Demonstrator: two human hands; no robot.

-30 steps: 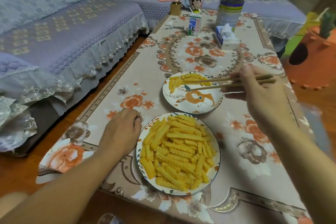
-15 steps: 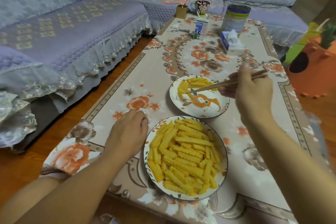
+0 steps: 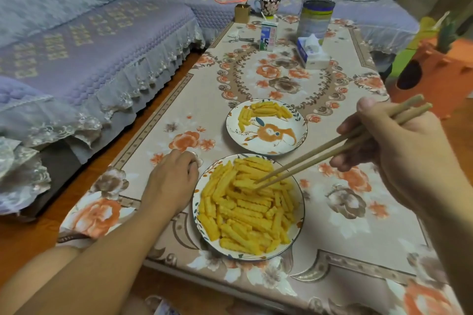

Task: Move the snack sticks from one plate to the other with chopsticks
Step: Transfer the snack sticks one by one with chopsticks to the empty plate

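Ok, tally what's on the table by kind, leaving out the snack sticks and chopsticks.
Plates: 2 (near plate, far plate)
Mug: 1
Tin can: 1
Milk carton: 1
Tissue box: 1
Small brown holder: 1
Total: 7

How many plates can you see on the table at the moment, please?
2: the near plate, heaped with snack sticks, by the table's front edge; the far plate just behind it, holding a few. None seem hidden.

Right hand [image 3: 399, 146] holds chopsticks [image 3: 340, 143], tips in near plate's [image 3: 197, 202] snack sticks [image 3: 245, 207].

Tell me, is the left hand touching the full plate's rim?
Cannot tell. In the head view the left hand sits right beside the near plate, with no clear gap or contact.
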